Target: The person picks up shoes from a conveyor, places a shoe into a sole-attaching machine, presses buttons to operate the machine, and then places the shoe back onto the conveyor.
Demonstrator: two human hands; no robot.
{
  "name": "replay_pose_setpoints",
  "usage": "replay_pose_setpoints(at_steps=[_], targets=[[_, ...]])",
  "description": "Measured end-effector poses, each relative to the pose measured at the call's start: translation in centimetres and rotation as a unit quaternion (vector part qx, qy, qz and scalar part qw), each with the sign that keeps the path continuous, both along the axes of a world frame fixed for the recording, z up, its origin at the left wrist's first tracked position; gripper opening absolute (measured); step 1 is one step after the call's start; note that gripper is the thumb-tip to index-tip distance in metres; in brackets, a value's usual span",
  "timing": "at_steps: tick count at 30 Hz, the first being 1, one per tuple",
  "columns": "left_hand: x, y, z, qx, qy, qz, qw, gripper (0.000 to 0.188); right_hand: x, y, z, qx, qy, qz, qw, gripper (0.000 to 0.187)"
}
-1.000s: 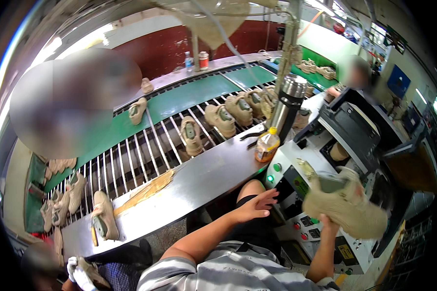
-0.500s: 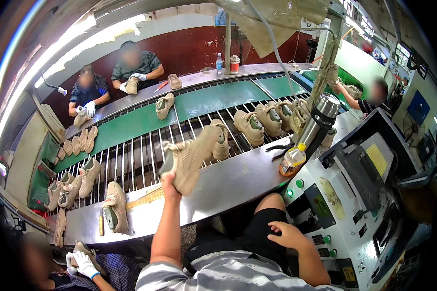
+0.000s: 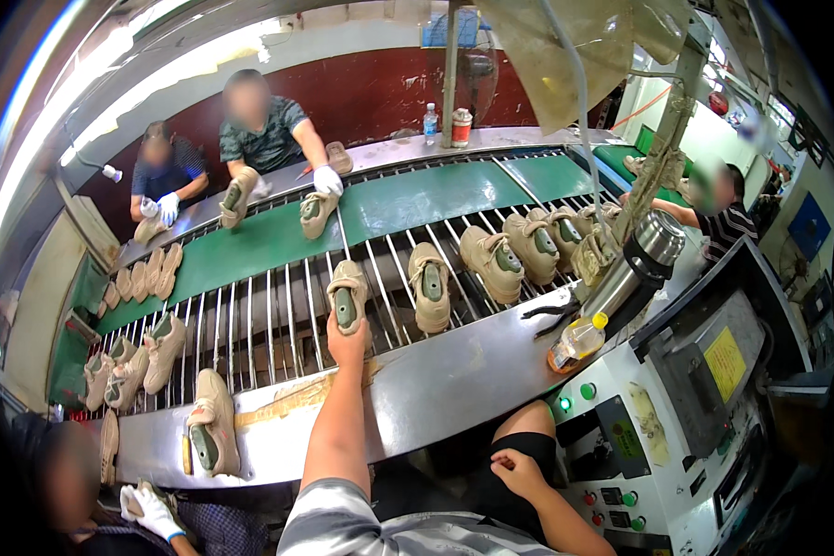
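My left hand [image 3: 347, 341] reaches forward and is closed around the heel end of a beige knit sneaker [image 3: 346, 271]. This shoe points away from me over the metal rollers, its green insert showing in the opening. Whether its sole touches the rollers I cannot tell. Just right of it stands a matching sneaker [image 3: 429, 289]. My right hand [image 3: 519, 471] is by my right thigh, loosely bent, with nothing visible in it. On the steel ledge to the left another beige sneaker [image 3: 214, 422] stands beside a yellow-handled tool [image 3: 187, 455].
More sneakers [image 3: 491, 262] line the rollers to the right. A steel flask [image 3: 625, 269] and a yellow-capped bottle [image 3: 576, 344] stand by the control panel [image 3: 621, 435]. Across the green belt [image 3: 408, 202], a co-worker's gloved hand [image 3: 327, 181] touches a shoe. Another person sits at lower left.
My left hand has swung the sneaker from a raised, sideways tilt down to the rollers, toe away. My right hand's fingers have curled in. The far co-worker has reached out to a shoe on the belt.
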State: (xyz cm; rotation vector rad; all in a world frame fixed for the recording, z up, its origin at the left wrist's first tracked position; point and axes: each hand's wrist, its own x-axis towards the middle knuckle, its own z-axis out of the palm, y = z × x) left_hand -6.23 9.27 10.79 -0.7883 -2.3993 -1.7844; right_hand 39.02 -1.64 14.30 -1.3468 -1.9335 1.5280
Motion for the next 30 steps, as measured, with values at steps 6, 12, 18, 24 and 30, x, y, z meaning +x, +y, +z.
replay_pose_setpoints(at_steps=[6,12,18,24,30], targets=[[7.9,-5.2,3.4,0.024,-0.046,-0.054,0.997,0.082,-3.7,1.3,-4.2,-0.214,0.181,-0.051,0.959,0.012],[30.3,-16.2,0.2,-0.005,-0.495,-0.275,0.824,0.042,-8.0,4.0,-6.9,-0.139,0.176,-0.098,0.970,0.008],[34.4,-14.0,-3.3,-0.017,-0.747,-0.305,0.590,0.040,-9.2,4.8,-13.5,0.074,0.018,-0.175,0.982,0.018],[34.9,-16.5,-5.2,-0.040,-0.817,-0.325,0.475,0.037,-7.9,1.9,-11.1,0.090,-0.096,-0.077,0.988,0.021],[33.4,-17.4,-6.1,-0.012,-0.823,-0.277,0.496,0.039,-10.2,1.7,-13.3,-0.017,-0.212,-0.010,0.977,0.038]])
